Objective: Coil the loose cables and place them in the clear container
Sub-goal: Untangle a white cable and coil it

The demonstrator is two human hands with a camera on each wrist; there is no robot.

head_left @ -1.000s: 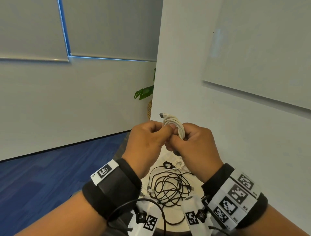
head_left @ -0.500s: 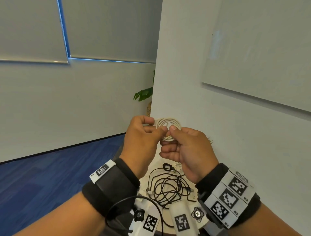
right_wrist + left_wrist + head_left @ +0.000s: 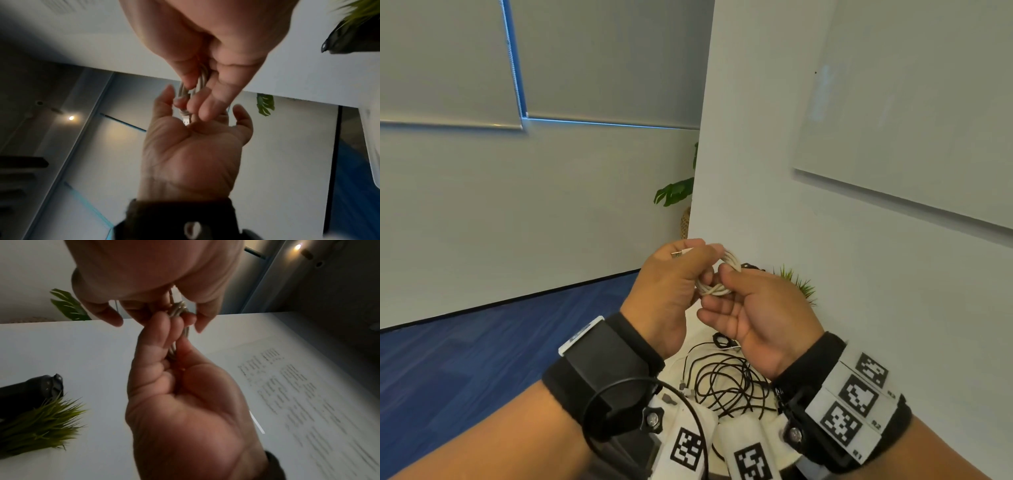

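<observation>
both hands are raised in front of the chest, above the desk (image 3: pixel 690 368), backs toward the head camera. the left hand (image 3: pixel 671 291) curls its fingers (image 3: pixel 164 331) round the white cable (image 3: pixel 717 281), its metal plug jutting out past the thumb on the left. the right hand (image 3: pixel 760 315) pinches the same coil from the right, its other fingers loosely bent. the cable is wound into a small tight ring. a black cable (image 3: pixel 726 383) lies tangled on the desk below.

Leafy plant (image 3: pixel 675 192) — wall whiteboard (image 3: pixel 914 113)
</observation>
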